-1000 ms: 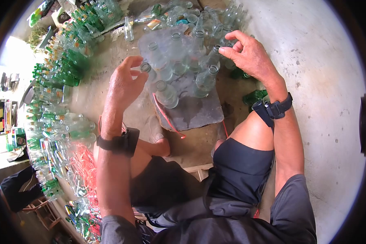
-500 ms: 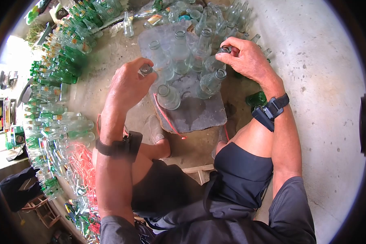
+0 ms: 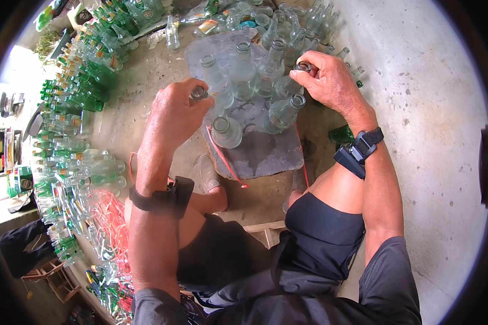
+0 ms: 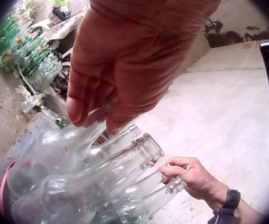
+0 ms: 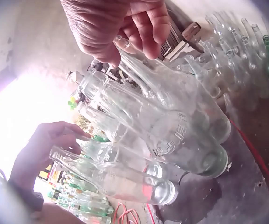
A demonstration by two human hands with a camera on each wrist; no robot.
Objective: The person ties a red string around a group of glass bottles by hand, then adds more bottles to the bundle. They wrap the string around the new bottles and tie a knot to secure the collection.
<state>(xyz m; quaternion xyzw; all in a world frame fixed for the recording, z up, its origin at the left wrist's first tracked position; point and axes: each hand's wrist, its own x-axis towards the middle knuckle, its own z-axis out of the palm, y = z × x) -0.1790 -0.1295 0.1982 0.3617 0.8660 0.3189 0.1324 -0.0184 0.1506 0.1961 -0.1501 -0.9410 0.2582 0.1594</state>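
Observation:
Several clear glass bottles stand close together on a dark grey slab (image 3: 255, 162) in front of the person. My left hand (image 3: 171, 116) holds the neck of the left-hand bottle (image 3: 199, 92), thumb and fingers around it just under the mouth. Across the group, my right hand (image 3: 331, 81) pinches the neck of a right-hand bottle (image 3: 303, 66). Between the hands stand other bottles, among them a front left bottle (image 3: 226, 133) and a front right bottle (image 3: 283, 115). Raised lettering shows on one clear bottle (image 5: 171, 135) in the right wrist view.
A red strap (image 3: 228, 162) lies along the slab's left side. Many green and clear bottles (image 3: 87, 86) line the left, with more clear bottles (image 3: 320, 21) behind the slab. Red plastic strips (image 3: 111, 216) are heaped at left. A pale wall (image 3: 428, 135) rises at right.
Both hands have closed their fingers around bottle necks. The held bottle on the left has shifted slightly right, and the view has shifted a little.

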